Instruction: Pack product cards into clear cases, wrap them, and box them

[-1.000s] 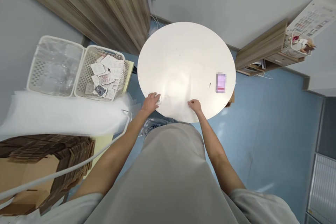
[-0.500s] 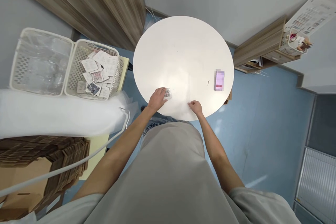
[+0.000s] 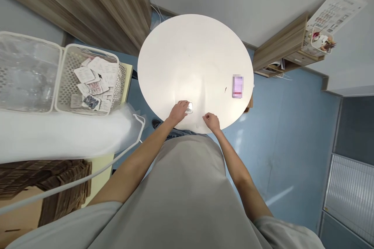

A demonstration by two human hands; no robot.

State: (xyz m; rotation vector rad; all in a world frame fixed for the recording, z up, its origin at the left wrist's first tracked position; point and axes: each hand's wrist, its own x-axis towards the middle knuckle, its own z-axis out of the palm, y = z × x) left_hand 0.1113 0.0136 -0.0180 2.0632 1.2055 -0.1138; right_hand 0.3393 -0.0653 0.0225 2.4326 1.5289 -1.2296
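My left hand (image 3: 179,112) is at the near edge of the round white table (image 3: 193,42). Its fingers are closed on the side of a small clear packet (image 3: 189,107), which shines with glare and hides its contents. To the right, my right hand (image 3: 212,121) is curled in a pinch just above the tabletop. Whatever sits between those fingertips is too small to make out. Faint see-through creases (image 3: 201,93), perhaps clear plastic film, show on the table between the hands.
A blurred pink-purple item (image 3: 237,86) lies at the table's right, beside a tiny dark scrap (image 3: 225,90). On the left stand a white basket of cards and packets (image 3: 65,81), a basket of clear plastic (image 3: 58,74), a white roll (image 3: 64,136) and flattened cardboard (image 3: 67,186).
The packet has turned or tilted in my left hand, and its grey round contents are now lost in glare. My right hand has come slightly nearer to it. The whole view has shifted.
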